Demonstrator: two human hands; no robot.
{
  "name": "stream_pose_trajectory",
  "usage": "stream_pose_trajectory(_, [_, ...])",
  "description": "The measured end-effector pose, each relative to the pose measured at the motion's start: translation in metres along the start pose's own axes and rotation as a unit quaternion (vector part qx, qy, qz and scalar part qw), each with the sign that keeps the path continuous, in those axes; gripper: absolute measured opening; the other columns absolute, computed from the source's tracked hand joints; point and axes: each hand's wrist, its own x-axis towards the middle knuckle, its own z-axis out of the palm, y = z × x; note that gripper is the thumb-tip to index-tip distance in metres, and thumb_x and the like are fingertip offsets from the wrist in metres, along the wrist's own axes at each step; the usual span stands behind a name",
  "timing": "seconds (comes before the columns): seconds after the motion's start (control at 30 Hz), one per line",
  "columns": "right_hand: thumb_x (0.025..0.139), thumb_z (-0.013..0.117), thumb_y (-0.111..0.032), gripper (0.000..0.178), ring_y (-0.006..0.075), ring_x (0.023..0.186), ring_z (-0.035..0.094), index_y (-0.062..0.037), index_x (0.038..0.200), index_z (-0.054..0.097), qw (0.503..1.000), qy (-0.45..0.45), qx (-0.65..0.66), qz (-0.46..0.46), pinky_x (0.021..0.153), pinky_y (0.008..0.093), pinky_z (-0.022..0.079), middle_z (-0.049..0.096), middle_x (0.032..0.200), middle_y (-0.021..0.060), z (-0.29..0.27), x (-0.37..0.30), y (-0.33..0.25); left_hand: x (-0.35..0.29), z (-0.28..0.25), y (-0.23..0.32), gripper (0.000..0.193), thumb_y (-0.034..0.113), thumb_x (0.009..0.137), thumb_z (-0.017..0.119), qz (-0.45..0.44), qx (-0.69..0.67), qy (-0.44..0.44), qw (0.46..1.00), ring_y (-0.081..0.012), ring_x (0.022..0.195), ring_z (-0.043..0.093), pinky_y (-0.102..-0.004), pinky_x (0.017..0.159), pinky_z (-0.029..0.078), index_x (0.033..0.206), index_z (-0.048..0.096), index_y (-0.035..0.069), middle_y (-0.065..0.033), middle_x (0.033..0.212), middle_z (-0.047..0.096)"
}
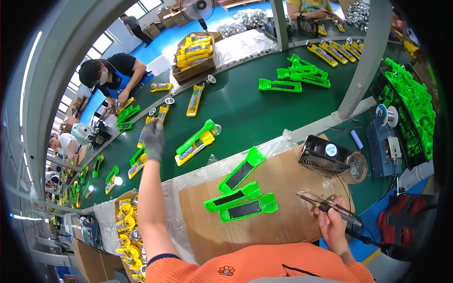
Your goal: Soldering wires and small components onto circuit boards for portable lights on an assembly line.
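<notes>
My left hand (153,140), in a grey glove, reaches over the green conveyor belt. Its fingers close on a yellow flashlight casing (162,114), though the fingertips are partly hidden. Round silver reflectors (170,101) lie just beyond. In my bare right hand (333,221) is a soldering iron (325,206), its tip pointing left above the cardboard sheet (283,188). Three green casing halves with dark strips lie on that sheet: an upper one (242,170), a middle one (232,196) and a lower one (248,208). Right of my left hand, a green shell (196,137) rests against a yellow casing (194,149).
A black fan (323,155) and a tin of metal wool (356,167) stand near the soldering station (381,141) with its solder spool. A black crate (398,118) of green shells sits at right. A metal post (365,61) rises beside the belt. Co-workers (113,75) sit across.
</notes>
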Motion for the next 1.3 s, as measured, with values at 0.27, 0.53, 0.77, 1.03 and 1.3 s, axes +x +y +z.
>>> stream_pose_trajectory(0.27, [0.092,0.057,-0.005,0.015,0.0165,0.055,0.055,-0.0073,0.097,0.043,1.000,0.021,-0.012,0.002,0.083,0.0416,0.054,0.047,0.059,0.0030,0.005,-0.004,0.000,0.058,0.040,-0.077,0.052,0.037,0.085,0.061,-0.053,0.387,-0.139,0.910,-0.0365,0.121,0.058,-0.0476,0.101,0.045,0.131,0.057,0.012,-0.0174,0.128,0.062])
stream_pose_trajectory(0.53, [0.096,0.054,-0.005,0.008,0.0142,0.058,0.053,-0.0076,0.096,0.046,0.999,-0.037,-0.014,-0.003,0.079,0.0396,0.051,0.047,0.062,0.0017,-0.006,0.003,0.005,0.019,-0.020,-0.035,0.052,0.008,0.086,0.069,-0.050,0.104,-0.064,0.991,-0.0232,0.095,0.066,-0.0337,0.088,0.050,0.136,0.056,0.004,-0.0155,0.113,0.069])
stream_pose_trajectory(0.77, [0.097,0.054,-0.004,0.010,0.0169,0.061,0.052,-0.0072,0.096,0.045,0.998,-0.030,0.046,-0.003,0.074,0.0371,0.050,0.048,0.067,0.0033,-0.009,0.001,0.007,-0.151,-0.109,0.191,0.055,-0.005,0.086,0.064,0.118,-0.057,-0.143,0.981,-0.0186,0.118,0.059,-0.0317,0.101,0.046,0.139,0.054,0.004,-0.0117,0.133,0.061])
stream_pose_trajectory(1.03, [0.098,0.054,-0.010,0.007,0.0151,0.062,0.049,-0.0121,0.096,0.048,0.998,-0.009,0.064,-0.012,0.086,0.0396,0.049,0.043,0.064,0.0002,-0.004,-0.003,0.007,-0.322,-0.085,0.225,0.055,0.005,0.080,0.067,0.228,0.055,-0.330,0.914,-0.0316,0.117,0.057,-0.0453,0.105,0.043,0.133,0.055,0.010,-0.0109,0.128,0.061])
stream_pose_trajectory(1.3, [0.099,0.053,-0.010,0.008,0.0141,0.062,0.049,-0.0105,0.091,0.051,0.998,-0.057,0.012,-0.020,0.090,0.0402,0.047,0.042,0.062,-0.0008,-0.009,-0.003,0.012,-0.293,-0.068,0.211,0.026,0.010,0.083,0.069,0.166,-0.049,-0.218,0.960,-0.0322,0.097,0.062,-0.0406,0.087,0.049,0.109,0.069,0.008,-0.0119,0.102,0.067])
